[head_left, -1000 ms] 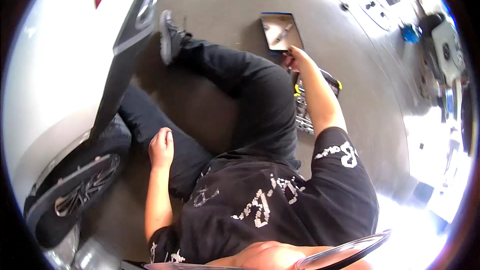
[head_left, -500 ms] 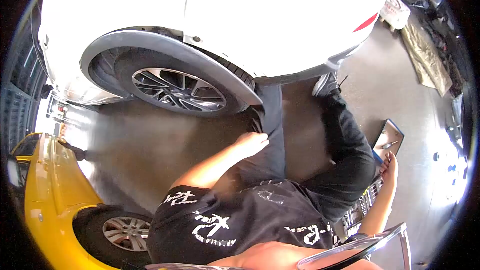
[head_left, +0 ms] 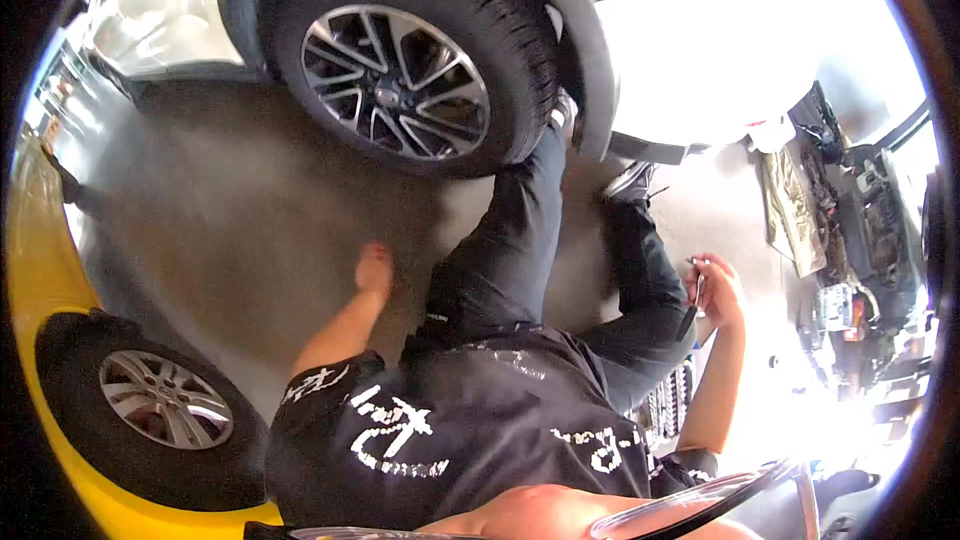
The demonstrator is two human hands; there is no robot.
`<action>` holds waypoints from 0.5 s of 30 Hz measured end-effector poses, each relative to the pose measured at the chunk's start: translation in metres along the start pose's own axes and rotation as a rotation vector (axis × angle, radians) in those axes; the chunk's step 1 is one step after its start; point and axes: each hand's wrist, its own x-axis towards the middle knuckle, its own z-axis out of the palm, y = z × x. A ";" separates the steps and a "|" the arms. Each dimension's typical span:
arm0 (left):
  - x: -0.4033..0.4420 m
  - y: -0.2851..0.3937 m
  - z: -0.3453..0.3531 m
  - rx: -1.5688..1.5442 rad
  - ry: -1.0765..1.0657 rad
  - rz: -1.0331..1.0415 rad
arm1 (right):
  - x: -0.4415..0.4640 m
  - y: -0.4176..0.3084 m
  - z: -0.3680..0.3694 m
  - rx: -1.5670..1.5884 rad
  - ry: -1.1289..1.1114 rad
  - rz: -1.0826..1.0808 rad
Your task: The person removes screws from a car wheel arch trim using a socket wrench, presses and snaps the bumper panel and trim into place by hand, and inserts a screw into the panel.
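Note:
My right hand (head_left: 718,290) is closed on a ratchet wrench (head_left: 692,312), whose dark handle points down and whose metal end sits up by the fingers. It is held beside my right knee, above a socket set (head_left: 672,400) that is partly hidden by my leg. My left hand (head_left: 374,268) hangs over the floor to the left of my left leg, touching nothing visible. Motion smears its fingers. In front of me is the wheel (head_left: 390,90) of a white car, with a black tyre and a silver and black rim.
The white car's body (head_left: 720,40) rises over my feet. A yellow car (head_left: 40,240) stands at left, its wheel (head_left: 165,400) close to my left elbow. Removed-looking dark parts (head_left: 885,210) and a gold-coloured sheet (head_left: 793,210) lie on the floor (head_left: 250,230) at right.
My view has turned, bringing the white car's wheel closer. My left hand has left my thigh and swung out leftward. My right hand has risen from the tray with the ratchet wrench now showing.

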 end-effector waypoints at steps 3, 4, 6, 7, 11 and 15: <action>0.003 -0.085 -0.065 0.874 -0.049 0.024 | -0.007 -0.050 0.043 -0.182 -0.119 0.045; -0.010 -0.071 -0.093 0.723 -0.050 -0.211 | -0.016 -0.075 0.063 -0.174 -0.252 0.095; -0.008 -0.150 -0.109 0.775 0.025 -0.137 | -0.013 -0.105 0.109 -0.365 -0.314 0.096; -0.007 -0.175 -0.115 0.772 0.068 -0.086 | -0.006 -0.114 0.127 -0.379 -0.427 0.090; -0.006 -0.224 -0.124 0.752 0.093 0.154 | 0.011 -0.142 0.228 -0.733 -0.671 0.131; -0.004 -0.190 -0.129 0.796 0.085 0.344 | 0.010 -0.141 0.344 -0.926 -0.744 0.291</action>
